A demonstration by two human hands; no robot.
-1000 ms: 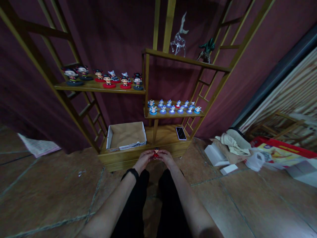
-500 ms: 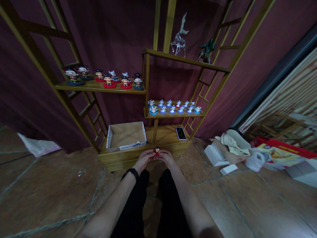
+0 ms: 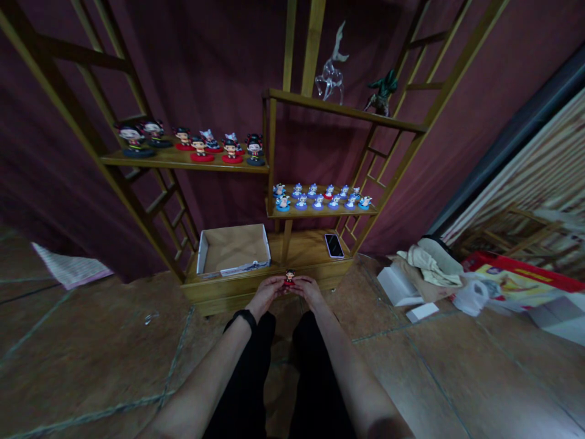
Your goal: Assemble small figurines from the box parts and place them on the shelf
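A small figurine with dark hair and a red base is held upright between both hands, in front of the cabinet's lower edge. My left hand grips its left side with closed fingers, and a black band circles that wrist. From the other side my right hand pinches it as well. Behind the hands, an open shallow cardboard box sits on the wooden cabinet top. Similar figurines on red or dark bases, such as one boy figurine, stand on the upper left shelf.
Two rows of small blue and white figurines fill the right shelf. A phone lies on the cabinet top. Above stand a clear deer ornament and a green statuette. White boxes and bags lie on the floor at right.
The figurine between my hands has turned slightly so that its front shows more. My hands have barely moved, and the shelves look the same.
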